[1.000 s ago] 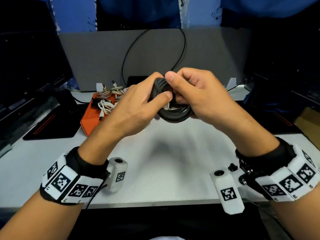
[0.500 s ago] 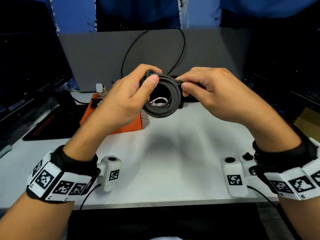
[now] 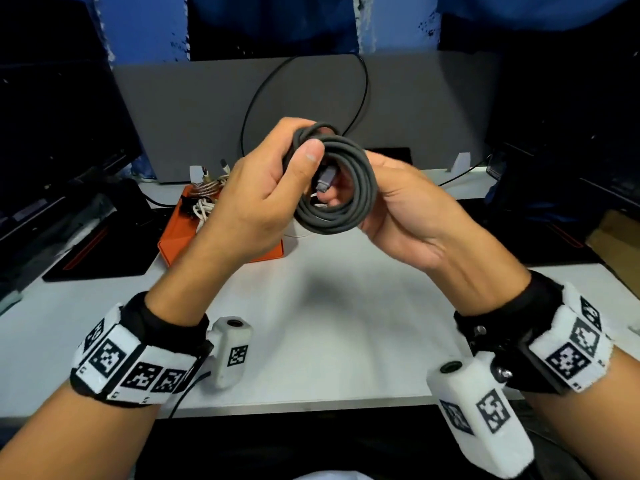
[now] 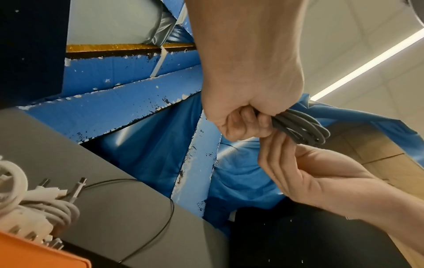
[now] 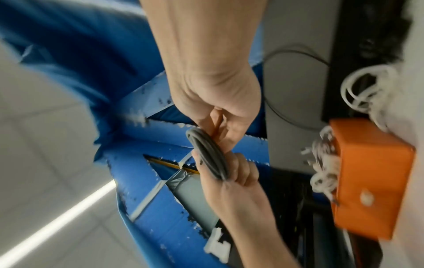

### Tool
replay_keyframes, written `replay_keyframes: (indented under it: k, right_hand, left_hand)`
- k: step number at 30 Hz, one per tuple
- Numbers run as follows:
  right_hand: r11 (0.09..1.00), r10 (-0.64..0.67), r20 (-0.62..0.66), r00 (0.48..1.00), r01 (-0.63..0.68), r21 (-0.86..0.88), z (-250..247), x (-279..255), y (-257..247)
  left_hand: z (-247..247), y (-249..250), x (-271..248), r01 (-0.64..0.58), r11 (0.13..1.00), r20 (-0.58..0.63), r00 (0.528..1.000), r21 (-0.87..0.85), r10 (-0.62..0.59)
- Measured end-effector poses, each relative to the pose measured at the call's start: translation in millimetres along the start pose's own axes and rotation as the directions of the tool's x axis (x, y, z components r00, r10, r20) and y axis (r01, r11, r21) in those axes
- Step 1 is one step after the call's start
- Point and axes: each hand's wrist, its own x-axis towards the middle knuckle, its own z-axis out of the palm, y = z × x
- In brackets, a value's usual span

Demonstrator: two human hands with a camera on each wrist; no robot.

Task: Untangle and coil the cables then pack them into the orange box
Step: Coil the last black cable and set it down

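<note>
Gray cable coil (image 3: 341, 188) held up in the air above the middle of the tabletop (image 3: 329, 327), clear of its surface. Left hand (image 3: 256, 202) clenched round the coil's left side, thumb pressed over the top strands. Right hand (image 3: 405, 209) cupping the coil from behind and the right, fingers (image 3: 332, 202) showing through the ring; grasp on the strands looks loose, not a full fist. Gray plug (image 3: 323, 180) hanging inside the ring, just beside the left thumb.

Orange box (image 3: 221, 244) toward the far left of the tabletop, partly hidden behind the left hand. Inside it: white cables (image 3: 202, 209) and a braided one (image 3: 206, 187), plugs sticking up past the rim.

Left wrist view only: left fingers (image 4: 243, 123) curled tight round the coil (image 4: 302, 128), and the white cables (image 4: 34, 208) bundled in loops above the box wall (image 4: 34, 253). Right wrist view only, blurred: the box's side (image 5: 371, 177) with a pale round spot, white cables (image 5: 325, 163) spilling over its edge.
</note>
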Motion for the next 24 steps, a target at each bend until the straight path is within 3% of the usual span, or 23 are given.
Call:
replay_keyframes:
  k: [6, 9, 13, 15, 16, 19, 21, 23, 24]
  right_hand:
    - [0.965, 0.183, 0.125, 0.975, -0.202, 0.164, 2, -4, -6]
    - [0.976, 0.137, 0.048, 0.989, -0.126, -0.179, 4, -3, 0]
    - [0.835, 0.089, 0.066, 0.994, -0.038, -0.548, -6, -1, 4]
    - [0.725, 0.049, 0.035, 0.998, -0.011, -0.689, -12, 1, 4]
    - [0.627, 0.016, 0.012, 1.0, -0.001, -0.779, -13, 2, 4]
    - [0.184, -0.074, 0.013, 0.997, 0.027, -0.982, -15, 2, 9]
    - [-0.041, -0.045, 0.071, 0.996, 0.069, -0.997, -16, 1, 11]
    - [-0.085, -0.009, 0.112, 0.994, 0.111, -0.99, -21, 3, 11]
    - [-0.028, -0.013, 0.129, 0.992, 0.129, -0.991, -23, 4, 9]
  left_hand:
    - [-12, 2, 1, 0.02, 0.984, -0.076, 0.997, 0.177, -0.006]
    - [-10, -1, 1, 0.032, 0.972, -0.041, 0.999, 0.234, -0.023]
    - [-7, -4, 1, 0.059, 0.971, -0.02, 0.998, 0.232, -0.056]
    - [-7, -4, 2, 0.079, 0.969, -0.017, 0.997, 0.234, -0.077]
    - [-7, -6, 2, 0.092, 0.964, -0.015, 0.996, 0.248, -0.091]
    - [-6, -14, 3, 0.151, 0.934, -0.005, 0.987, 0.324, -0.158]
    - [-10, -18, 4, 0.195, 0.918, 0.017, 0.977, 0.346, -0.214]
    - [-14, -20, 6, 0.225, 0.918, 0.045, 0.967, 0.327, -0.253]
    - [-17, -19, 8, 0.233, 0.931, 0.055, 0.965, 0.281, -0.258]
